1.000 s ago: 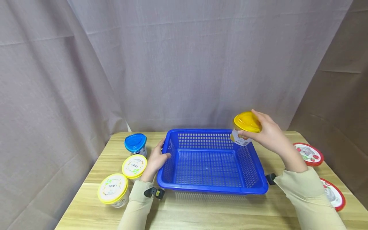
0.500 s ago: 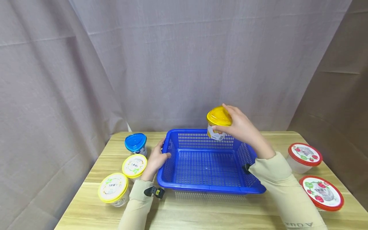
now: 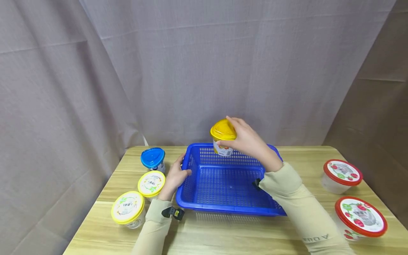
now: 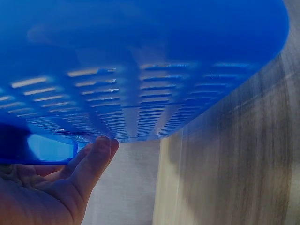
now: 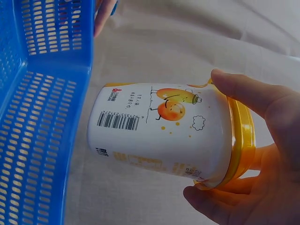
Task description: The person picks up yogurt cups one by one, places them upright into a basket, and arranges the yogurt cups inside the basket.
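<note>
Yellow-lidded cup (image 3: 222,134) hung clamped in the right hand (image 3: 244,140) near the far rim of the blue basket (image 3: 231,209), not yet set down; the left hand (image 3: 174,177) gripped the basket's left rim; a blue-lidded cup (image 3: 153,158) and two yellow-lidded tubs (image 3: 128,208) stood left, two red-lidded tubs (image 3: 361,216) right, all outside the basket; grey curtain (image 3: 197,71) backed the wood-grain table (image 3: 220,235).

Light wooden counter (image 3: 223,237) with streaky grain. Near its middle, towards the back edge, sits a blue plastic basket (image 3: 231,209) with slotted walls. From where I stand, three upright pots form a slanting row left of it: a blue-lidded pot (image 3: 153,158) farthest back, then a middle yellow-lidded pot (image 3: 151,183) and a front yellow-lidded pot (image 3: 128,207). Well to the right stand a back red-lidded pot (image 3: 342,173) and a front red-lidded pot (image 3: 361,216), red fruit pictured on both lids.
</note>
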The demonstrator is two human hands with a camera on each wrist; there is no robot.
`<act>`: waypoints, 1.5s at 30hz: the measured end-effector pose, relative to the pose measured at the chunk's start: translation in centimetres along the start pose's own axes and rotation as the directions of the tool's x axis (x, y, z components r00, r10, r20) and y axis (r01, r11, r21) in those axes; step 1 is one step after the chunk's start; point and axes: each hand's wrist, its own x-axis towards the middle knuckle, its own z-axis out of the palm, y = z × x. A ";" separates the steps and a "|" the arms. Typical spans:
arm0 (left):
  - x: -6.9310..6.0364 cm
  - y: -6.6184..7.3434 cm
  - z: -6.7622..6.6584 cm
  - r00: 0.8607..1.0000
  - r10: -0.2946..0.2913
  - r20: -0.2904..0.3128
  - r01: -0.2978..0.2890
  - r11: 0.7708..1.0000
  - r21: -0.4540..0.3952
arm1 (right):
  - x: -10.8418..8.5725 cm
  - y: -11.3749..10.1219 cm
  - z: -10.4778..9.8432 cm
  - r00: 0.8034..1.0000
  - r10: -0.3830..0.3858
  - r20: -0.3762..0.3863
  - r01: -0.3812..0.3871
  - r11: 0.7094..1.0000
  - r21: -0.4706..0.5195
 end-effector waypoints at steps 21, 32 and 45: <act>-0.3 0.3 -0.1 1.000 -0.015 0.012 0.015 1.000 0.001 | 1.8 0.5 4.7 0.997 0.016 0.080 -0.016 1.000 -0.004; -0.6 0.4 -0.2 1.000 -0.020 0.013 0.020 1.000 0.005 | 2.1 0.5 6.9 0.996 -0.003 0.091 0.004 1.000 -0.015; -0.5 0.8 0.3 1.000 0.005 0.009 -0.005 1.000 0.016 | 2.4 1.0 8.6 0.995 -0.007 0.101 0.007 1.000 -0.003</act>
